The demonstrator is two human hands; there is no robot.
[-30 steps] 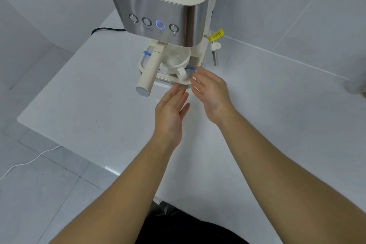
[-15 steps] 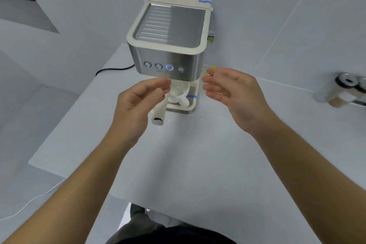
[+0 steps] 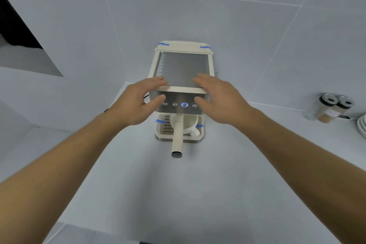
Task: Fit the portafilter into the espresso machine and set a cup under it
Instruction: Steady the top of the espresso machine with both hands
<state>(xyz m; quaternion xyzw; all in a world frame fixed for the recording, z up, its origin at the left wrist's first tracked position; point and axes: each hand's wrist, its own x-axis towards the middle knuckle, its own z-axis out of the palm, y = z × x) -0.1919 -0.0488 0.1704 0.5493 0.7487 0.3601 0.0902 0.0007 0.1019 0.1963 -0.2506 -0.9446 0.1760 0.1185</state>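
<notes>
My left hand and right hand are hovering open, empty, flanking the machine; jars are standing far right.

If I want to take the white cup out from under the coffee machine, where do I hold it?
Hold the cup by its handle. The loop sticks out toward the front right, so come in from the front, on the right side. The portafilter handle juts forward over the cup's left part, and the espresso machine hangs over it, so reaching from above or the left looks awkward.
</notes>
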